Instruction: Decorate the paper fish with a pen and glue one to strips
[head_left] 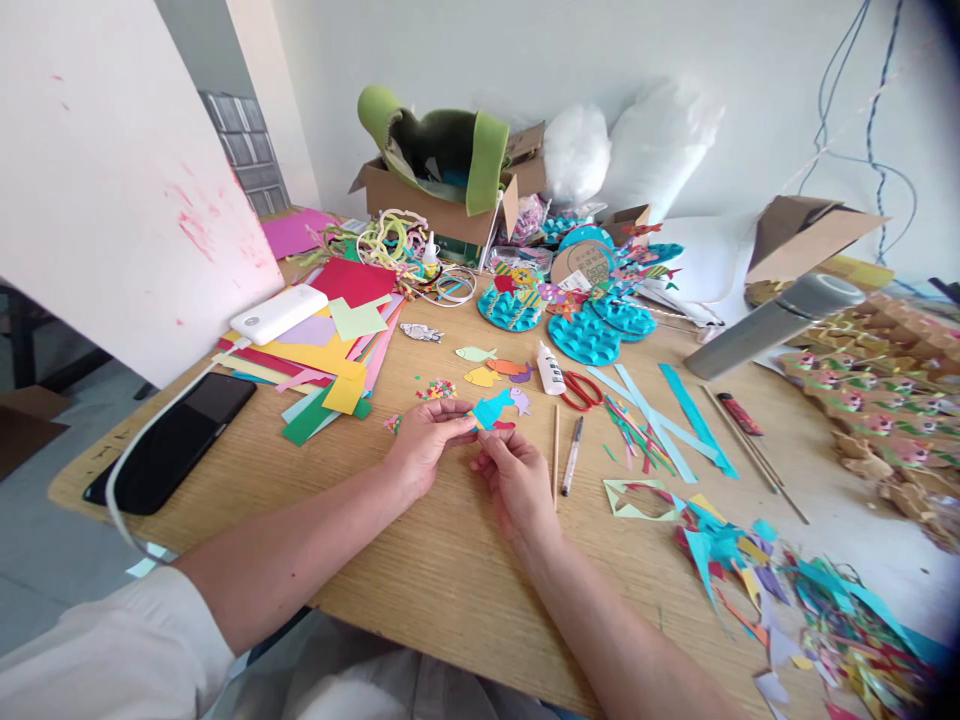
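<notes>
My left hand [429,445] pinches the left end of a blue paper fish [493,409] above the wooden table. My right hand [516,478] has its thumb and finger closed on the lower edge of the same piece, where a bit of red paper shows. Just behind the held piece lie green [476,354], yellow [481,377], orange [508,367] and purple paper fish. A white glue bottle [550,370] and red-handled scissors [583,391] are to the right of them. Small colored paper bits [437,388] sit beyond my left hand.
Colored paper sheets [352,290], a white power bank [279,313] and a black phone [172,440] lie left. A pen [573,456], paper strips [637,420] and scraps [750,570] are right. Blue discs [585,334], boxes and a grey flask [776,325] stand behind.
</notes>
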